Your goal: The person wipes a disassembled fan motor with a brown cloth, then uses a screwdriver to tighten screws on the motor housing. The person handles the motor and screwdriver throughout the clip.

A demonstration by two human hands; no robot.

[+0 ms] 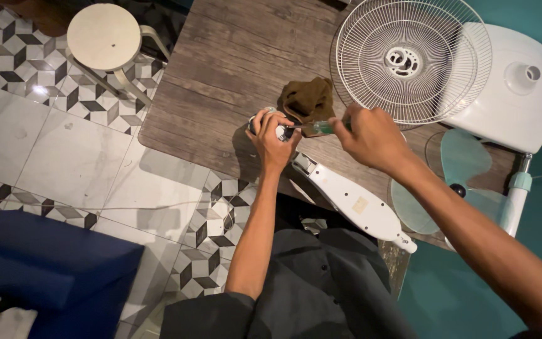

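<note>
I am looking down from the head camera, and at far left a blue cushion (pixel 45 267) is lying on the patterned tile floor (pixel 70 163), with a round white stool (pixel 103 37) standing above it beside the wooden table (pixel 221 75). Moving right, my left hand (pixel 273 139) is wrapping its fingers closed around the fan motor housing (pixel 263 119) at the table's near edge, and the long white fan neck (pixel 349 202) is running from it toward my lap. Just behind the hand a crumpled brown cloth (pixel 308 99) is lying on the table. My right hand (pixel 372 138) is pinching the green-handled screwdriver (pixel 318 128), its tip pointing into the housing. Further right, the white wire fan grille (pixel 412 59) is resting over the white fan base (pixel 515 88), and a translucent blade (pixel 465 163) is lying near my right forearm.
</note>
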